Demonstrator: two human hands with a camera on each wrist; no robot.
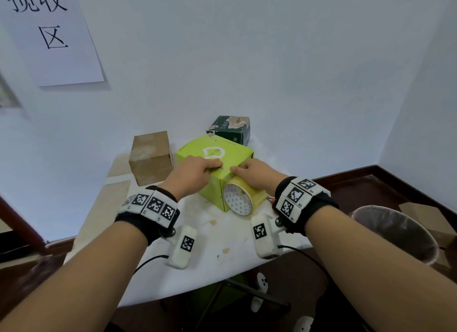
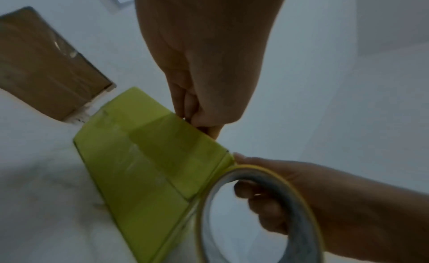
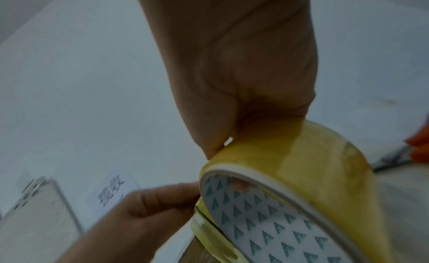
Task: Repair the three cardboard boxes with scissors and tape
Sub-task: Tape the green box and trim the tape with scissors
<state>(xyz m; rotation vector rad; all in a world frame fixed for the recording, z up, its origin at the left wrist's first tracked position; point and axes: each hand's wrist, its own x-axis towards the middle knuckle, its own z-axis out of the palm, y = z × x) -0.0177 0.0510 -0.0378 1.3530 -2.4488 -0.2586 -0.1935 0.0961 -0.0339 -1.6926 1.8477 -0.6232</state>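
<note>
Green box (image 1: 214, 158) sits mid-bench on the white-covered bench (image 1: 217, 235), one corner turned toward the near edge. Left hand (image 1: 195, 174) rests on the box's top near that corner, fingers (image 1: 214, 164) curled down against the top edge; the left wrist view shows the fingertips bunched at the edge, possibly pinching a tape end, though I cannot tell for certain. Right hand (image 1: 254, 174) grips the tape roll (image 1: 241, 198), thumb on the box top just right of the left hand, remaining fingers wrapped through the core, as the left wrist view shows. Roll is yellowish with a white liner printed in small triangles; it is held on edge against the near right face of the green box, touching it. Clear tape already shows as a glossy strip across the box's side in the left wrist view. Brown box (image 1: 151, 157) stands just left of the green box, close but apart, clear tape over its top. Dark green box (image 1: 231, 129), with torn patches on its top, stands at the far side, behind the green box and near the wall. Orange-handled object (image 3: 419, 146) lies on the bench right of the roll, mostly hidden. Waste bin (image 1: 395, 233) with liner stands off the bench at near right. Paper sign (image 1: 49, 32) hangs on the wall at far left.
</note>
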